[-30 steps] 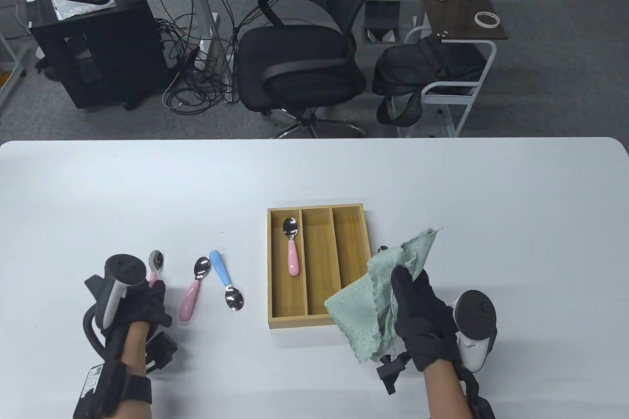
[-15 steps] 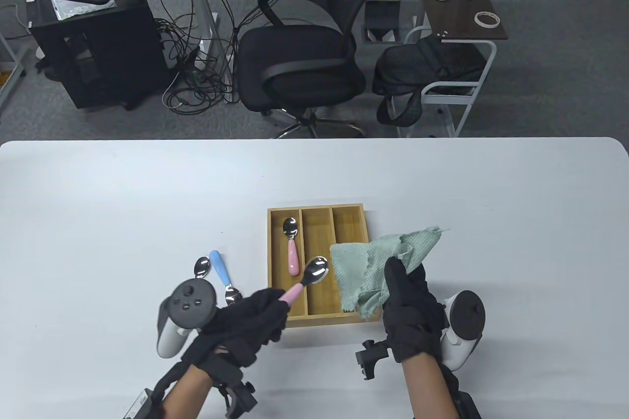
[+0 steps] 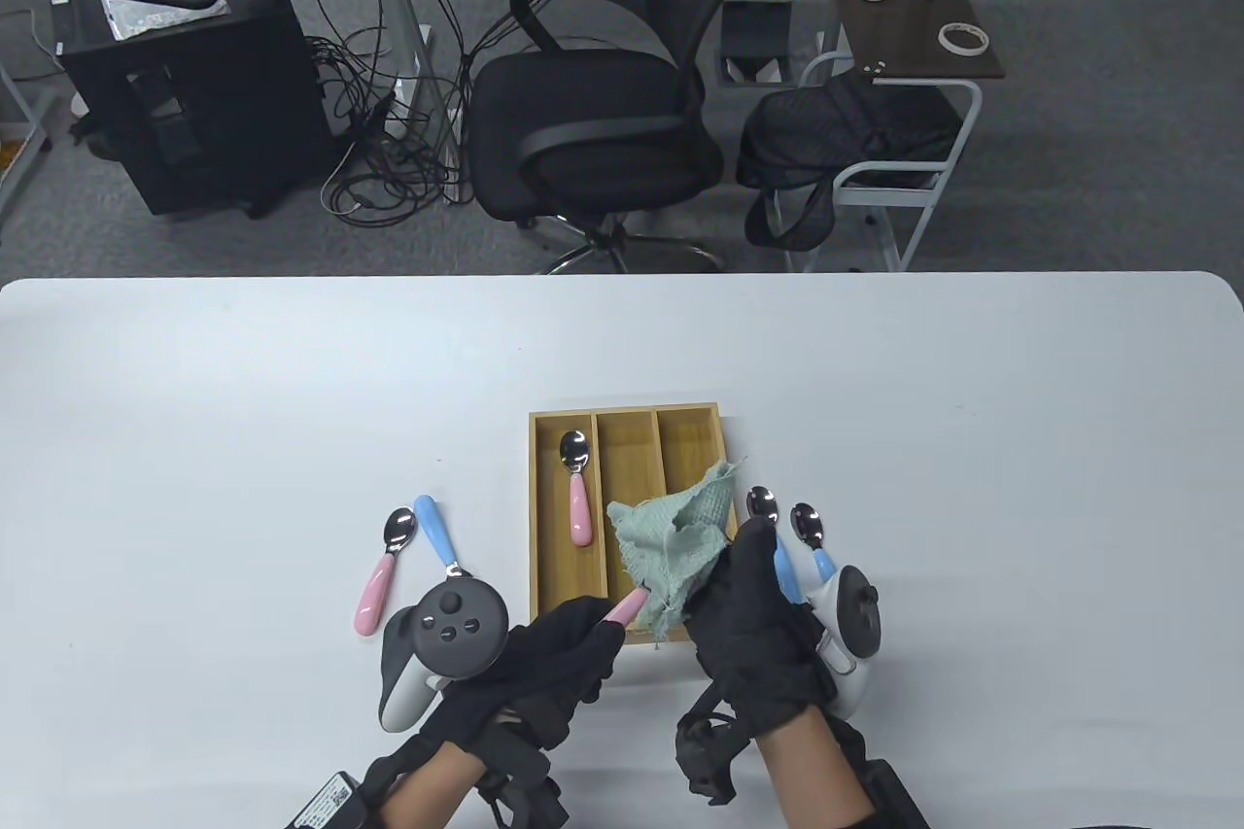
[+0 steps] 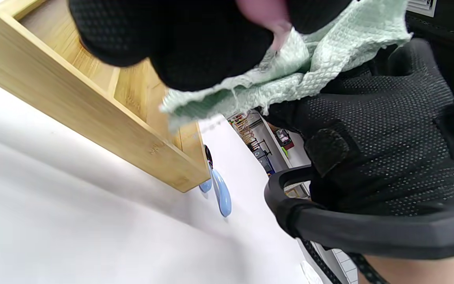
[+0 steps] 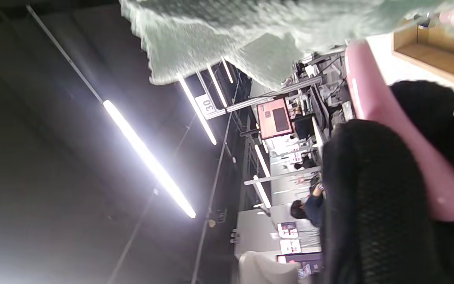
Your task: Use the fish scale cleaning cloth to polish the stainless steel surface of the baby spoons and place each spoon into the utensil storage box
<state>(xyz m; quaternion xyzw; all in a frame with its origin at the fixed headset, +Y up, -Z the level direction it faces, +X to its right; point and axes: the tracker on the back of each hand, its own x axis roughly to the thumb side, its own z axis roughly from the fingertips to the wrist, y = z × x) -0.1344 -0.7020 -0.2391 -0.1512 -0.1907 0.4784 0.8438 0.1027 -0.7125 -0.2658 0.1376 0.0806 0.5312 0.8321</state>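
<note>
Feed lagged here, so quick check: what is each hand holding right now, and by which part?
Left hand grips a pink-handled spoon by its handle; the bowl is hidden in the cloth. Right hand holds the green cloth, bunched around that bowl end.

Left hand (image 4: 179,39) grips pink spoon handle (image 4: 268,14); green cloth (image 4: 290,67) over wooden box (image 4: 85,114); blue spoons (image 4: 221,191) beside.

- A hanging white sign (image 5: 206,105) in the right wrist view reads "30".
- A small mark on the wooden box (image 4: 157,149) wall is unreadable.
</note>
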